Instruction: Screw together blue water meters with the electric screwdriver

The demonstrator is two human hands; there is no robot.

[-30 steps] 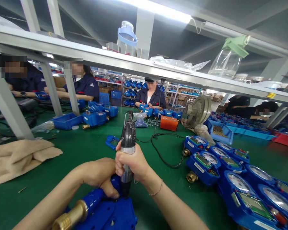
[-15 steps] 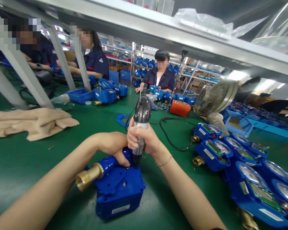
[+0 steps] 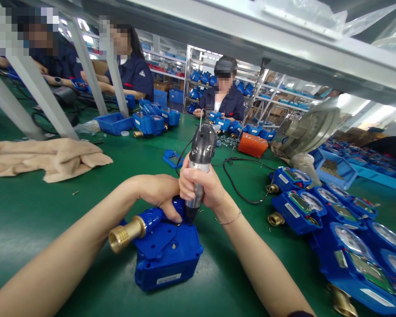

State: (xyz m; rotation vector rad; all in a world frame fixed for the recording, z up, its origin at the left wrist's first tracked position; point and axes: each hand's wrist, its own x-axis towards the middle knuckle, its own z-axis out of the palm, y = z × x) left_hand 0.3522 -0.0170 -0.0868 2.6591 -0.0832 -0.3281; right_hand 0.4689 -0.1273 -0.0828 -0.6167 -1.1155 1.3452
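A blue water meter [image 3: 171, 255] lies face down on the green bench, its brass threaded end [image 3: 127, 233] pointing left toward me. My left hand [image 3: 161, 196] is wrapped over the meter's blue pipe, thumb pressed near the housing edge; its other fingers are hidden behind. In my right hand [image 3: 201, 185] is an electric screwdriver [image 3: 201, 149], held upright with the fingers around its silver body. The black tip points down at the corner of the housing, beside my left thumb. Whether a screw sits under the tip cannot be seen.
Several open blue meters [image 3: 298, 211] with circuit boards stand at right. A black cord [image 3: 237, 196] loops across the bench [image 3: 112, 220]. Beige cloth [image 3: 49, 156] lies at left. Beyond are an orange box [image 3: 252, 144], a fan [image 3: 312, 127], blue bins [image 3: 114, 123] and co-workers [image 3: 222, 94].
The whole view has shifted slightly, so the bench things appear a little to the right and mostly higher. Both hands keep their hold, with the screwdriver tip at the same housing corner.
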